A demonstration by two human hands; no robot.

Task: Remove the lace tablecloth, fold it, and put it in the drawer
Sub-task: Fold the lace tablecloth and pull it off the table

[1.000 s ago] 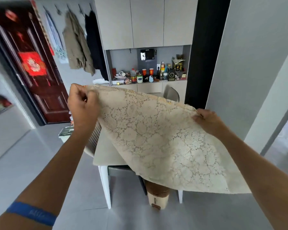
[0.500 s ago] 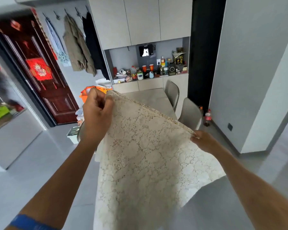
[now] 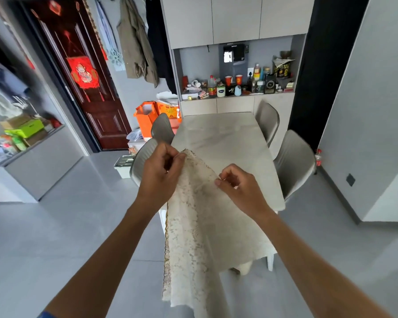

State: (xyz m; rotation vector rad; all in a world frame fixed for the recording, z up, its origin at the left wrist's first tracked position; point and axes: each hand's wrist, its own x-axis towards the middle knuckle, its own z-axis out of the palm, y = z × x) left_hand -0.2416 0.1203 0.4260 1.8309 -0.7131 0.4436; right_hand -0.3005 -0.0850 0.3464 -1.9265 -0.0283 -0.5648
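Left hand (image 3: 161, 174) pinching the top corner of the lace tablecloth (image 3: 200, 228), fingers curled round the edge. Right hand (image 3: 237, 187) pinching the same top edge just beside it, thumb and forefinger closed on the lace, other fingers curled. Hands close together, not touching.

Tablecloth off the table (image 3: 225, 143), held in the air in front of its near end, hanging down in doubled layers (left edge shows a darker trim running down the fold). Lower end out of sight at the bottom of the view.

Table top bare, pale marbled. Four grey chairs (image 3: 294, 161) round it, two per side. Behind it a cabinet niche (image 3: 237, 72) crowded with bottles, jars, two red cups (image 3: 233, 79) and a black wall unit; labels too small to read. Orange bags (image 3: 147, 115) on the floor left of the table, print blurred. Dark red door (image 3: 83, 72) at left with a red hanging ornament, figure on it, no legible characters. Coats (image 3: 136, 40) on hooks beside it. Green box (image 3: 30, 128) on the low counter far left, text unreadable.
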